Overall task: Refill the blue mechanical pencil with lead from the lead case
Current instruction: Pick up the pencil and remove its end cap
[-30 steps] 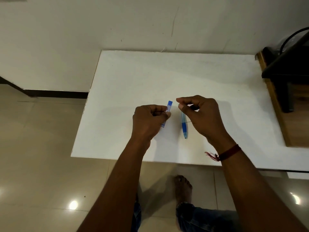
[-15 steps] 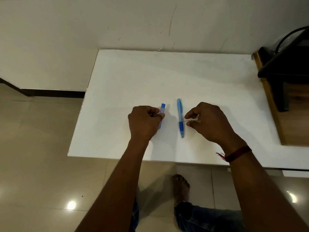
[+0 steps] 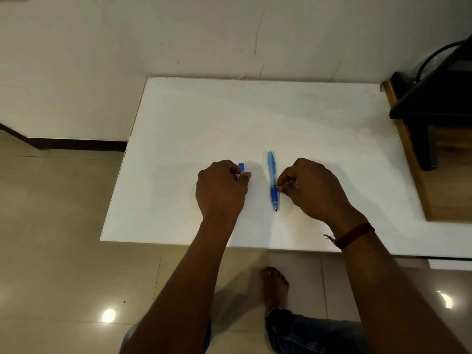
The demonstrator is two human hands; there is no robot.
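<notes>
Shifted since a second ago: right hand (image 3: 310, 190), from over the blue mechanical pencil (image 3: 272, 180) to just beside it on the right, uncovering the far half of the barrel; left hand (image 3: 219, 190) lowered with the lead case (image 3: 241, 166) toward the table (image 3: 255, 118); pencil itself unmoved. Blue mechanical pencil flat on the white table, between the two hands, gripped by neither. Long axis running from near to far, almost straight away from the person; writing tip at the near end, pointing back toward the person; rounded button end far, toward the wall. Single thin lead (image 3: 270, 185) pinched at its right end between thumb and fingertip of the right hand, crossing the barrel at about mid-length, roughly square to the long axis. Left hand curled round the lead case, only the blue top end and a sliver below the knuckles showing; capped or open, cannot tell. Red thread band (image 3: 355, 235) on the right wrist. Likely hazards: snapping the lead by pressing it against the barrel or pinching too hard; letting it slip and roll off the table edge; no feeding possible with the pencil unheld and the button end, by the look of it, not yet opened.
</notes>
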